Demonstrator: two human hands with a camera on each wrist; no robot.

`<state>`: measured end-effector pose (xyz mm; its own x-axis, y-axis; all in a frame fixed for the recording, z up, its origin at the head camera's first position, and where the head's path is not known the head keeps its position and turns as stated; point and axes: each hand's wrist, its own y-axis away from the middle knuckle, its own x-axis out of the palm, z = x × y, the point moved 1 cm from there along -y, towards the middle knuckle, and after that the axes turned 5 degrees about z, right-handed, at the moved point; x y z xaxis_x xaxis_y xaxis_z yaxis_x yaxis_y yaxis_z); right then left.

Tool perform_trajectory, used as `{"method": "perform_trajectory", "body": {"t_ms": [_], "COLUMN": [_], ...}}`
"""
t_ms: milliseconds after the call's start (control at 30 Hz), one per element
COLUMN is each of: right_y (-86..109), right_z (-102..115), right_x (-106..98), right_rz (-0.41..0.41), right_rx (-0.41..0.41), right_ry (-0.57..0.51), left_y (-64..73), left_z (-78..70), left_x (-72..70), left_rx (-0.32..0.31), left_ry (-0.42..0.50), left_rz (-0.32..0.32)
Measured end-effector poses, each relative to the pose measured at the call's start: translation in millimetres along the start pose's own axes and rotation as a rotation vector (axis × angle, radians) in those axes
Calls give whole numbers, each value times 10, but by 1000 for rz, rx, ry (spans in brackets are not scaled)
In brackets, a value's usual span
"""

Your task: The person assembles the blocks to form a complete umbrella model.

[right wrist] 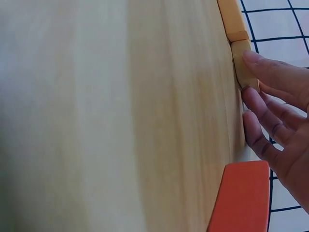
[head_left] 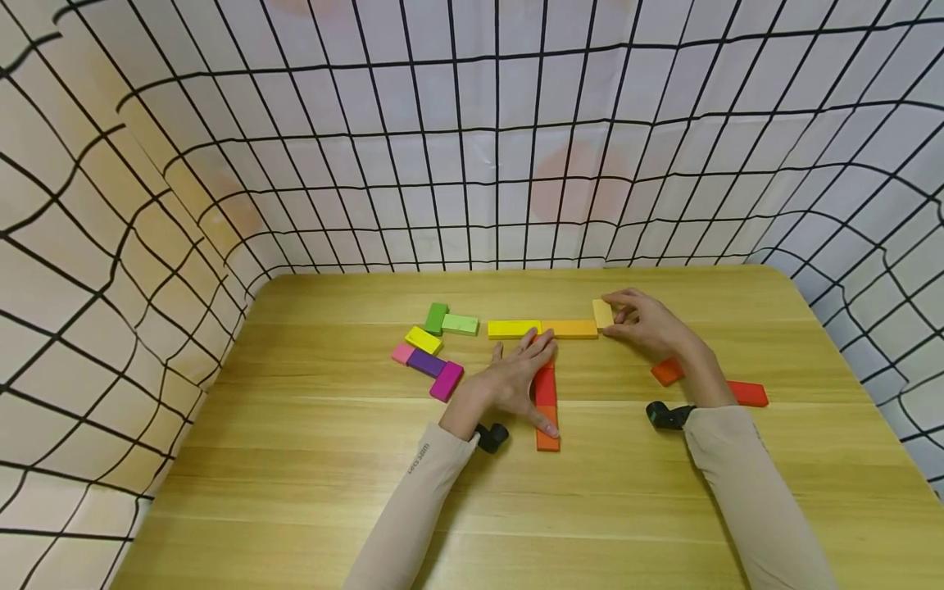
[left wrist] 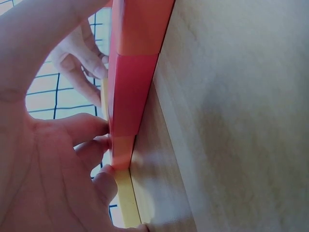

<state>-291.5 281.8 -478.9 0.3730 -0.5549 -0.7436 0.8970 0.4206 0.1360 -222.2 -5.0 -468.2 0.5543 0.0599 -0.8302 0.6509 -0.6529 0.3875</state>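
My right hand (head_left: 649, 324) pinches a pale yellow wooden block (head_left: 602, 315) between thumb and fingers. That block stands crosswise against the right end of a row made of a yellow block (head_left: 509, 329) and a light orange block (head_left: 571, 329). In the right wrist view, the pale block (right wrist: 244, 65) touches the orange one (right wrist: 231, 19). My left hand (head_left: 509, 385) is spread over a column of red and orange blocks (head_left: 545, 389) running from the row toward me. Its thumb touches the lower orange-red block, and its fingertips reach the row; the hand partly covers the column's top.
Left of the hands lie loose blocks: green (head_left: 436, 318), light green (head_left: 460, 324), yellow (head_left: 424, 340), pink (head_left: 401, 353), purple (head_left: 426, 362) and magenta (head_left: 447, 381). An orange-red block (head_left: 667, 372) and a red block (head_left: 748, 393) flank the right wrist. Black-wired netting (head_left: 442, 131) surrounds the wooden table (head_left: 295, 508).
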Motion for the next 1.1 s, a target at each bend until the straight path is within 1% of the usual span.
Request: {"method": "perform_trajectory", "body": {"t_ms": [133, 267, 500, 667, 733, 833, 967, 1100], "right_y": [31, 138, 498, 762, 841, 942, 1023, 1020], "right_z": [14, 24, -49, -158, -207, -269, -311, -325], "right_x": [-9, -51, -204, -257, -255, -249, -242, -232], "right_rz": [1, -4, 4, 10, 7, 19, 57, 68], "right_rx": [-3, -3, 28, -4, -29, -36, -31, -23], "right_ry": [-6, -8, -46, -51, -32, 0, 9, 14], "left_y": [-3, -8, 17, 23, 19, 17, 14, 13], "left_z": [-1, -5, -4, 8, 13, 13, 11, 9], "left_x": [1, 7, -2, 1, 4, 3, 6, 9], "left_rx": [3, 6, 9, 18, 20, 24, 26, 24], "left_ry": [0, -5, 13, 20, 18, 20, 23, 24], "left_rz": [0, 1, -4, -9, -12, -12, -8, -8]}}
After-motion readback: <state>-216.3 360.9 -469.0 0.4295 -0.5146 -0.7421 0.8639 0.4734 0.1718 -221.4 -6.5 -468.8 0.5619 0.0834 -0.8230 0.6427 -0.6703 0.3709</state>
